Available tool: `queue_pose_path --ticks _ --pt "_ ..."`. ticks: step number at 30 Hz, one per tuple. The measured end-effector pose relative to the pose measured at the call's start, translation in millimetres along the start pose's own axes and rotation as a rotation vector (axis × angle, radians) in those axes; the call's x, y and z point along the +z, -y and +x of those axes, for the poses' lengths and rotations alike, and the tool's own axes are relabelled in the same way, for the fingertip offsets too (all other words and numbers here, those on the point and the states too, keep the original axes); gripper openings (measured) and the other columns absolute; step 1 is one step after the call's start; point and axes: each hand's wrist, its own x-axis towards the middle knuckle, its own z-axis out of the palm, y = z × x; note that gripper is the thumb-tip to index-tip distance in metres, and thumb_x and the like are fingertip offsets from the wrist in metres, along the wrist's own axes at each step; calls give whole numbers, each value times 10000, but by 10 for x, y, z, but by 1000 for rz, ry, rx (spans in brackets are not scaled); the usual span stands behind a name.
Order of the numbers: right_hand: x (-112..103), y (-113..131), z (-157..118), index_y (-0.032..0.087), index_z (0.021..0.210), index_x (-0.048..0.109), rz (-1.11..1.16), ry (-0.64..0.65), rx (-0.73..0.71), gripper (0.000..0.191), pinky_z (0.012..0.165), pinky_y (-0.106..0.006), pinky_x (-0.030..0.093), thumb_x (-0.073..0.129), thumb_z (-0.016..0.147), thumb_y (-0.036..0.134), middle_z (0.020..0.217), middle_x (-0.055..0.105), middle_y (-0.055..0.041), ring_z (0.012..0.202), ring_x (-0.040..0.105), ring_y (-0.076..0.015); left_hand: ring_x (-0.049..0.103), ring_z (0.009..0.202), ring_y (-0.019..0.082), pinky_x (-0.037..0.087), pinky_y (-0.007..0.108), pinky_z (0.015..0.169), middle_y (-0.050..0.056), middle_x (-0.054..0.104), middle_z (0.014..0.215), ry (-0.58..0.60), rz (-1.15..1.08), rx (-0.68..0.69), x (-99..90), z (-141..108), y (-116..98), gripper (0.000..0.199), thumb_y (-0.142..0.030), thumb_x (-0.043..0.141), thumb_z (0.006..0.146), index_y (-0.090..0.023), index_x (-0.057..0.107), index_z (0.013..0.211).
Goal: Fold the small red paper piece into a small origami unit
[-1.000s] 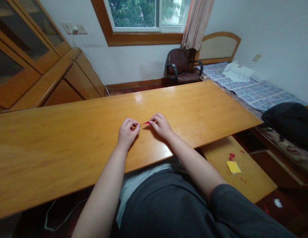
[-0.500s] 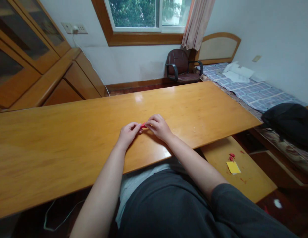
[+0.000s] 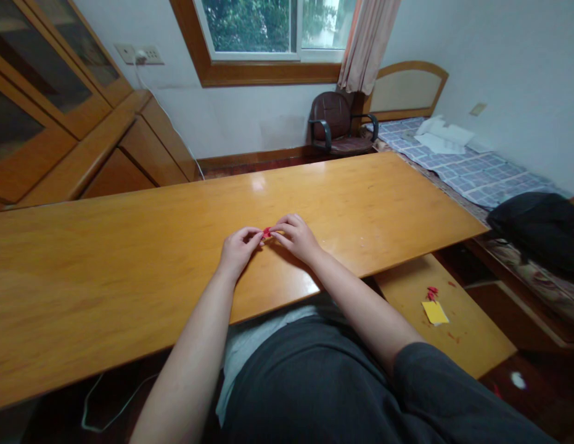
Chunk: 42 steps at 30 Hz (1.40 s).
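Note:
A small red piece of what looks like folded paper (image 3: pixel 267 232) is pinched between both hands, just over the wooden table (image 3: pixel 143 259). My left hand (image 3: pixel 241 248) is closed on its left side with thumb and fingertips. From the right, my right hand (image 3: pixel 296 236) grips it between thumb and forefinger, the other fingers curled. The fingertips cover much of the piece, so its exact shape is hidden.
To the right, a lower board (image 3: pixel 476 339) holds a yellow paper square (image 3: pixel 435 312) and several small red pieces (image 3: pixel 432 292). A black bag (image 3: pixel 541 231) lies on the bed (image 3: pixel 490 176). A brown armchair (image 3: pixel 333 120) stands beyond the table.
The red piece has turned in my fingers and shows a broader, more crumpled outline. My right fingertips have shifted slightly on it; both arms stay almost in place.

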Motion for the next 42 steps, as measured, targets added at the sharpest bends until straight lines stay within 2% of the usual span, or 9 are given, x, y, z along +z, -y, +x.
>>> queue_pose_path --ticks 8,15,18,21,25,32,42 --pt "18 -5 5 201 923 684 8 14 -16 90 835 -324 448 637 914 278 903 632 -60 902 565 -190 675 764 178 527 294 768 44 747 843 10 239 173 -15 -19 -111 195 -376 635 849 -209 728 890" --pt "23 -16 2 204 880 669 -12 30 9 84 820 -318 440 646 907 279 886 625 -52 882 554 -186 667 786 174 522 294 775 41 738 880 21 241 205 -7 -23 -81 180 -363 640 859 -207 718 902" --pt "23 -20 0 197 869 668 -21 28 -3 89 808 -315 437 640 910 271 864 623 -50 863 546 -185 663 790 166 537 292 759 41 722 920 -3 194 201 1 -34 -90 205 -360 651 859 -204 694 986" --pt "23 -22 4 193 878 669 -19 33 -3 89 806 -317 433 629 918 262 863 625 -52 859 544 -184 643 900 172 557 290 757 53 667 1004 -42 188 273 3 -38 -105 194 -346 623 887 -211 675 1017" --pt "23 -23 9 186 897 673 -18 41 -21 96 809 -316 431 625 924 265 868 628 -56 864 550 -185 605 1039 199 574 311 782 77 596 1100 -54 222 382 11 -25 -78 151 -336 632 889 -220 698 961" --pt "22 -17 -3 194 920 664 -14 58 -42 116 846 -336 434 590 946 279 908 628 -68 905 556 -198 606 992 208 533 397 898 59 622 999 -84 363 488 20 -11 -69 79 -279 642 887 -220 695 897" --pt "13 4 1 182 929 639 -21 42 -51 117 842 -334 444 561 958 265 919 614 -75 911 549 -202 604 1008 203 527 381 911 57 616 1027 -100 352 515 19 -33 -129 77 -237 649 875 -221 683 942"
